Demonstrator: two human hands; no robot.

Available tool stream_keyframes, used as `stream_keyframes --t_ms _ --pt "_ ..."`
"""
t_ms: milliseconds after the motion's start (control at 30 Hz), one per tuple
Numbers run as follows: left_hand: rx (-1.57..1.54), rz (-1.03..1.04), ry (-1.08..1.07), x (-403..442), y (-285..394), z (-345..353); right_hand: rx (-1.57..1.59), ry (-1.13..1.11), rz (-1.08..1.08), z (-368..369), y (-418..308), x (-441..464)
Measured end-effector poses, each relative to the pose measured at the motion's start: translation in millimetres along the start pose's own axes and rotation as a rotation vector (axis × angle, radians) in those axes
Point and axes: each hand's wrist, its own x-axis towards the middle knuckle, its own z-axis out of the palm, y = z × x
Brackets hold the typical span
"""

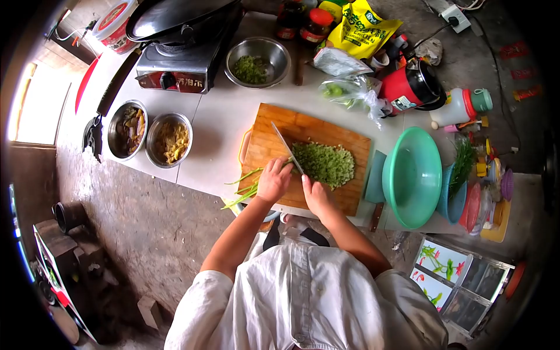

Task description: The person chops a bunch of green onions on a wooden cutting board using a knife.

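Together, 2 hands [275, 180] [318, 197] hold green stalks [251, 189] and a knife [287, 147].

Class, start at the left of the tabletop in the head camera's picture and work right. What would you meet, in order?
Steel bowl of brownish food → steel bowl of yellowish food → wooden cutting board → large green basin.

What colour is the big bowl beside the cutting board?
Light turquoise green; the big bowl shows best in the head view.
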Motion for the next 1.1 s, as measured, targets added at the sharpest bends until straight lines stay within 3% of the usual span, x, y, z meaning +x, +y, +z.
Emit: stream_keyframes --t_ms 200,267,467,667,767,900,1100 --pt "-0.078 -0.033 -0.022 -6.3 -7.2 13.4 0.073 0.015 -0.019 -5.8 5.6 0.6" --pt "-0.091 0.0 -0.003 -7.0 -8.9 14.7 0.003 -0.088 0.034 -15.4 0.5 -5.4" --pt "-0.072 -0.008 0.001 -6.0 -9.1 14.4 -0.08 -0.097 -0.018 -34.5 -13.3 -22.0" --pt "-0.1 0.006 0.035 -4.5 -12.2 15.4 -0.168 -0.09 0.037 -7.4 -17.6 0.7" --pt "-0.12 -0.011 0.068 -4.1 -11.4 17.2 -0.111 -0.019 -0.05 -1.2 -8.8 3.0" --pt "-0.107 -0.037 0.054 -5.7 -12.8 15.7 -0.046 -0.024 -0.006 -12.6 -9.6 -2.9" --pt "-0.08 -0.052 0.018 -5.7 -12.9 17.7 -0.146 -0.196 0.031 -26.1 -24.6 -11.1"
